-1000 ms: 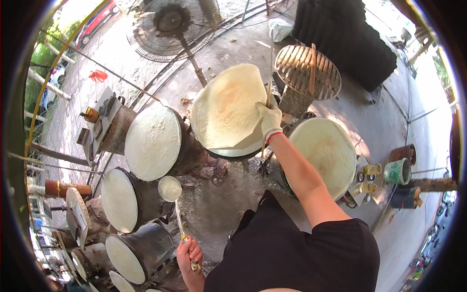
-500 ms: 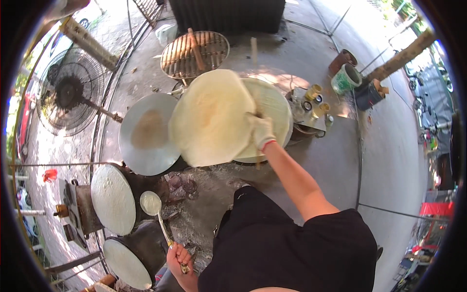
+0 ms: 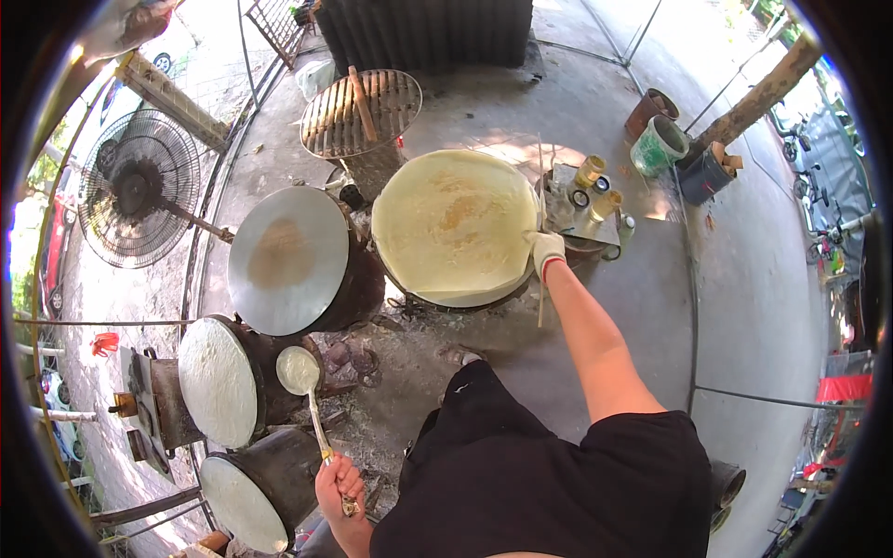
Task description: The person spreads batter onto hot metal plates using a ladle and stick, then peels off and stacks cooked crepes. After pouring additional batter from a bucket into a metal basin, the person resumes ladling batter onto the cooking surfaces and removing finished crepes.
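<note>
My right hand, in a white glove with a red cuff, closes on a long thin stick. The stick stands along the right edge of a large, pale yellow round flatbread with browned patches. It lies spread over a round support, whose pale rim shows at the near side. My bare left hand grips a long-handled ladle, its bowl filled with or coated in pale batter. The ladle hangs beside a drum stove whose round griddle carries a white batter layer.
A bare grey griddle with a brown patch stands left of the flatbread. Another white-coated griddle is at the lower left. Jars crowd a small stand on the right. Farther off are a slatted round rack and a fan.
The flatbread, lifted and tilted between the two far rounds before, now lies flat on the right one. My right hand has moved right with the stick. My left hand keeps the ladle nearly still.
</note>
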The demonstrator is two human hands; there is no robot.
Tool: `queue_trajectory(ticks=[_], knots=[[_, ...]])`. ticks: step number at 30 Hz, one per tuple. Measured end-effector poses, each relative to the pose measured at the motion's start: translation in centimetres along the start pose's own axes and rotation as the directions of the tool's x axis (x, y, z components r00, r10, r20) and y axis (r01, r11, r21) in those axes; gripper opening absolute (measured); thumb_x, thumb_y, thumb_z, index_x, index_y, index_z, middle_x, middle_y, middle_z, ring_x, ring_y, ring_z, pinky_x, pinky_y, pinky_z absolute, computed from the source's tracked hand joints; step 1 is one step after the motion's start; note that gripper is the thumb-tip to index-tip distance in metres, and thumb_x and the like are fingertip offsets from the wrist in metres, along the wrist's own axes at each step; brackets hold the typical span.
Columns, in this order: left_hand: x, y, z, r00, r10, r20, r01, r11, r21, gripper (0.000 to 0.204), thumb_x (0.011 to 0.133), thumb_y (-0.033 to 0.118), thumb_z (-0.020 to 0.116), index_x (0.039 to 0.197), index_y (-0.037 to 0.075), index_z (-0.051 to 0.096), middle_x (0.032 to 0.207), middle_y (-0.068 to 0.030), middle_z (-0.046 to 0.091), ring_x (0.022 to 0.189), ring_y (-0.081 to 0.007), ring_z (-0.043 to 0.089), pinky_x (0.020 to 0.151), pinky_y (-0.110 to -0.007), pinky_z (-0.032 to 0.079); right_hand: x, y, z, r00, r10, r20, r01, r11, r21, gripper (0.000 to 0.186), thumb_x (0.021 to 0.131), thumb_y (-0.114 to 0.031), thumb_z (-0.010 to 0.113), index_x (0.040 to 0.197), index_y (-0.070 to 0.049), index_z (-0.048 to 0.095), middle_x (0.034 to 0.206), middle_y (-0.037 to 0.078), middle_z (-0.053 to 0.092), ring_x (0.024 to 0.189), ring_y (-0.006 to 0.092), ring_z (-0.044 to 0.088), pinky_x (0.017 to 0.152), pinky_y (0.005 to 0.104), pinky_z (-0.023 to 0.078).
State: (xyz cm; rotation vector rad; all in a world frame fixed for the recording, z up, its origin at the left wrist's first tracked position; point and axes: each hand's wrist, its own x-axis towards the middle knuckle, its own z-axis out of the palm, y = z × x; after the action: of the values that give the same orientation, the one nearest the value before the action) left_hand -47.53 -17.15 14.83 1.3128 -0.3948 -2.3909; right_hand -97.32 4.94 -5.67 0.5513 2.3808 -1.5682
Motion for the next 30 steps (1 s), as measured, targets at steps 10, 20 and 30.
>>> queue_trajectory(ticks=[10,20,30], knots=[[-0.4,-0.6,-3.9,1.000,0.019,-0.018,-0.020,0.993,-0.118,0.003,0.091,0.005,0.045,0.092,0.003,0.047,0.063,-0.0004,0.038,0.041,-0.0052,0.033,0.033,-0.020,0.031,-11.9,-17.0,1.6,0.907,-0.389,0.163,0.400,0.915,-0.046,0.033,0.072,-0.024,0.068,0.093,0.002,0.066,0.073,0.006,0.064,0.065,0.0142,0.057,0.063,0.0299,0.046],[0.1,-1.5,-3.4,0.977,0.155,-0.146,-0.184,0.959,-0.215,0.002,0.091,0.004,0.045,0.090,0.003,0.047,0.064,-0.0004,0.040,0.042,-0.0053,0.034,0.034,-0.020,0.031,-10.4,-34.2,7.6,0.617,-0.582,0.529,0.503,0.809,0.304,0.021,0.073,-0.014,0.070,0.087,0.000,0.065,0.073,0.002,0.061,0.062,0.0092,0.054,0.058,0.0255,0.045],[5.0,-0.7,2.5,0.945,0.191,-0.264,-0.279,0.893,-0.353,0.004,0.093,0.007,0.045,0.090,0.005,0.046,0.063,0.0014,0.038,0.041,-0.0050,0.033,0.034,-0.021,0.031,-2.2,-49.5,21.8,0.289,-0.724,0.627,0.950,0.297,-0.095,0.028,0.074,-0.026,0.060,0.095,-0.008,0.068,0.077,0.012,0.066,0.071,0.0235,0.064,0.068,0.0324,0.049]])
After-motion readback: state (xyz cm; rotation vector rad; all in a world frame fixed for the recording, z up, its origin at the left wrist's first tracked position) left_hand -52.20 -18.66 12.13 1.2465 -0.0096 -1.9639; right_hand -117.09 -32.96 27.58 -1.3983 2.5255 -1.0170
